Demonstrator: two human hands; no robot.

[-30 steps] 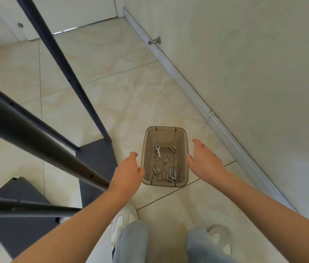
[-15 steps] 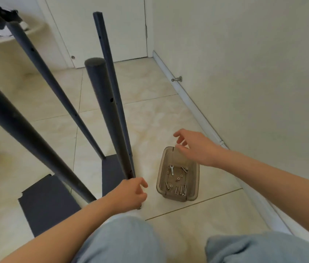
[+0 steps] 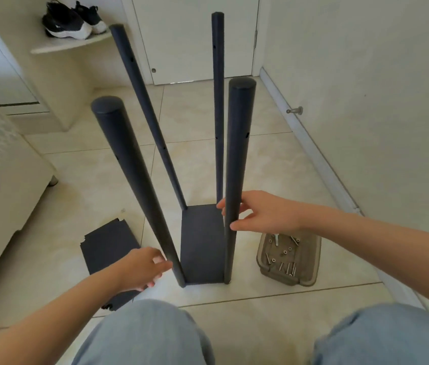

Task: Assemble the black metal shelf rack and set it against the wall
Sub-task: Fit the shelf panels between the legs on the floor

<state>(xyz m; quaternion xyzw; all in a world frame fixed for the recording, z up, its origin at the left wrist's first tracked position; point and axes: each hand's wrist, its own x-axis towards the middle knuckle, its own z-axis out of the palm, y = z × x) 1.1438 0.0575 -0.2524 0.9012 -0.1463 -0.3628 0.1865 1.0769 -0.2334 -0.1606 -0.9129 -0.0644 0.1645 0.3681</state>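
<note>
Tiled floor [image 3: 274,167] bears the rack [image 3: 201,246] (poles up): right hand [image 3: 266,214] loosely grips the near-right pole [image 3: 238,154], left hand [image 3: 139,270] touches the near-left pole [image 3: 131,167], fingers [image 3: 164,264] relaxed.

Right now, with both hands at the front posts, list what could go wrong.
1. The posts lean apart above the bottom shelf panel, so their joints may be loose; pulling on the near right post, which the right hand holds, could rack the frame.
2. The screw tray sits beside that post; a swing might tip it.
3. The spare shelf panel lies by the left hand; it could slide underfoot.
</note>
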